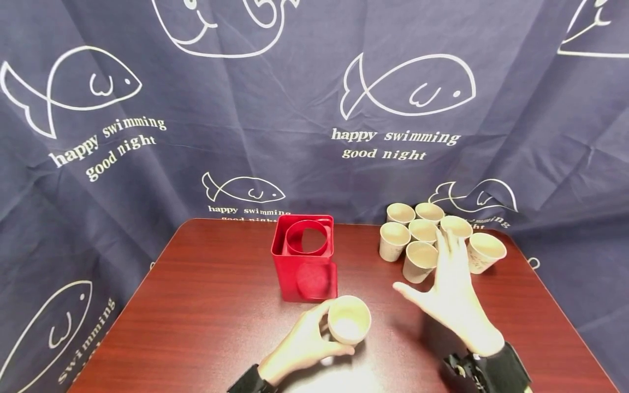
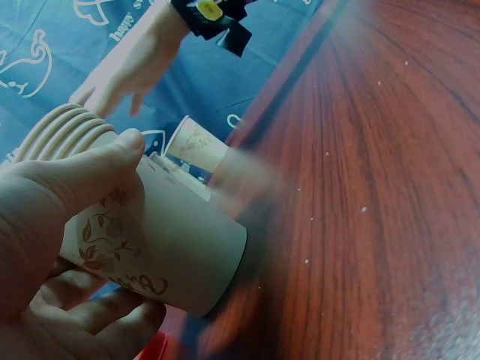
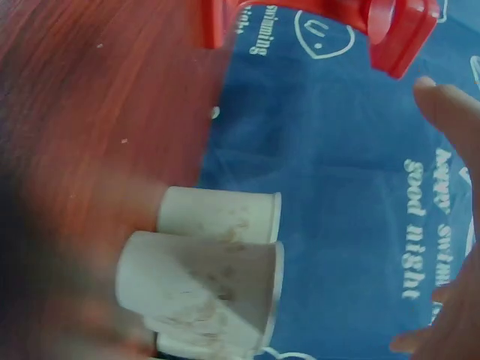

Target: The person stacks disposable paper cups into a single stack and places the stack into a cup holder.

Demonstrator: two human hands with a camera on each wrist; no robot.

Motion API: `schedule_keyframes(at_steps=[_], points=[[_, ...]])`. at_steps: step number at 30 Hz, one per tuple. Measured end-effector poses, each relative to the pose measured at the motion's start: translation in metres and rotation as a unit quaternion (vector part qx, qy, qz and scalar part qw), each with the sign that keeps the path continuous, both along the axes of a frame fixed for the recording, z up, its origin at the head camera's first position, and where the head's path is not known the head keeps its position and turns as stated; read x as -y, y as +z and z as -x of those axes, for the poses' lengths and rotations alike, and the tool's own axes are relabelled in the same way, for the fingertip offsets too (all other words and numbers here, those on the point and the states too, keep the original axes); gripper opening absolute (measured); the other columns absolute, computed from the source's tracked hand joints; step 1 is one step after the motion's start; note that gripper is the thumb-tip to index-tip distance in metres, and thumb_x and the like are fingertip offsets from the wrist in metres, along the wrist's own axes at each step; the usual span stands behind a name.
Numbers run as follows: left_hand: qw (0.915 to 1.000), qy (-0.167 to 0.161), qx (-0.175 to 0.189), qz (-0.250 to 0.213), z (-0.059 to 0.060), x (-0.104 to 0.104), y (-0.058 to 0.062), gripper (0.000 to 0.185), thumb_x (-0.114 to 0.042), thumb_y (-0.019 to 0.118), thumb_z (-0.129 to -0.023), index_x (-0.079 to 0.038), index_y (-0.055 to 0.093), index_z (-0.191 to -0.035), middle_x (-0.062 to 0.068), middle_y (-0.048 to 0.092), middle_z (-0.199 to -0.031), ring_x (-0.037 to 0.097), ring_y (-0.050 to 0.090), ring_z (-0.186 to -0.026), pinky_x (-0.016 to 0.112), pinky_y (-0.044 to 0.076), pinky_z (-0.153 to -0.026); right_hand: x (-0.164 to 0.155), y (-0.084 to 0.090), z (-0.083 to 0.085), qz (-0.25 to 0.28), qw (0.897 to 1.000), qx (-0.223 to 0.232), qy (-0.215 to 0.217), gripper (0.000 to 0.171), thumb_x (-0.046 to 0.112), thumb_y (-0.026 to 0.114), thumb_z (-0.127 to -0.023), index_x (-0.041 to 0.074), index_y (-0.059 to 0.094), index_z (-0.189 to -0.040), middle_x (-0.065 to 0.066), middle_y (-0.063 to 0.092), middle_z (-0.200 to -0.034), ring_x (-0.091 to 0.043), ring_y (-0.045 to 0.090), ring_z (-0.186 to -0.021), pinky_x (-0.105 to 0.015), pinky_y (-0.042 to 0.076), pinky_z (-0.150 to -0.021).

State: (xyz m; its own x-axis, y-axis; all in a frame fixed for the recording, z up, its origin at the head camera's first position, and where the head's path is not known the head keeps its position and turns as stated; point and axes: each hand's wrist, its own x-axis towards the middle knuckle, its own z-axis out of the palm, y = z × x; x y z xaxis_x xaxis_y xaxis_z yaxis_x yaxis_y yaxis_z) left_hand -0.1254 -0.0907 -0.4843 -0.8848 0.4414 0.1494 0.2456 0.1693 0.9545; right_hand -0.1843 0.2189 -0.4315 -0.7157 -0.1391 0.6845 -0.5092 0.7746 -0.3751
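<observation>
Left hand: the left hand (image 1: pixel 300 349) grips a stack of cups (image 1: pixel 349 320), thumb on one side and fingers curled under the other; in the left wrist view the thumb (image 2: pixel 90 176) lies along the stack's (image 2: pixel 150 232) printed wall, and several nested rims show at its open end.
Stack position: held near the table's front edge, just in front of the red box (image 1: pixel 306 256), mouth facing up toward the head camera and tilted.
Right hand: the right hand (image 1: pixel 452 289) is spread, fingers straight and apart, holding nothing; it hovers over the near side of the cup group (image 1: pixel 434 237).
Cup group: seven paper cups stand upright, close together, on the far right of the table (image 1: pixel 206 305); fingertips overlap the nearest ones, contact cannot be told.
Red box: stands mid-table, with a round opening in its top and a round disc on its front face.
Backdrop: dark blue cloth (image 1: pixel 314 109) with white fish outlines and lettering.
</observation>
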Motion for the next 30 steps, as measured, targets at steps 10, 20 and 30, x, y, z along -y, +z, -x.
schedule_keyframes(at_steps=[10, 20, 30], points=[[0.9998, 0.004, -0.001, 0.017, -0.001, 0.001, 0.001, 0.076, -0.026, 0.093, -0.076, -0.027, 0.056, -0.142, -0.008, 0.068, -0.130, 0.015, 0.065, -0.118, 0.024, 0.049, -0.107, -0.009, -0.020, 0.023, 0.117, 0.991, 0.066, -0.013, 0.113, 0.021, 0.094, -0.065, 0.011, 0.033, -0.159, -0.026, 0.047, -0.150, -0.046, 0.045, -0.133, -0.054, 0.032, -0.112], [0.9997, 0.004, 0.003, 0.025, 0.000, 0.001, 0.002, 0.076, -0.027, 0.093, -0.076, -0.028, 0.055, -0.142, -0.007, 0.067, -0.131, 0.014, 0.065, -0.119, 0.024, 0.049, -0.107, -0.011, -0.022, 0.026, 0.138, 0.972, 0.187, -0.043, 0.077, 0.028, 0.088, -0.080, 0.000, 0.048, -0.140, -0.020, 0.061, -0.128, -0.030, 0.058, -0.115, -0.026, 0.040, -0.095], [0.9995, 0.007, 0.007, 0.031, 0.000, 0.002, 0.002, 0.076, -0.027, 0.093, -0.076, -0.027, 0.055, -0.142, -0.007, 0.067, -0.131, 0.012, 0.064, -0.119, 0.025, 0.049, -0.107, -0.015, -0.025, 0.024, 0.109, 0.953, 0.271, -0.085, 0.078, 0.040, 0.076, -0.092, 0.001, 0.040, -0.149, -0.031, 0.055, -0.137, -0.047, 0.056, -0.123, -0.061, 0.045, -0.101]])
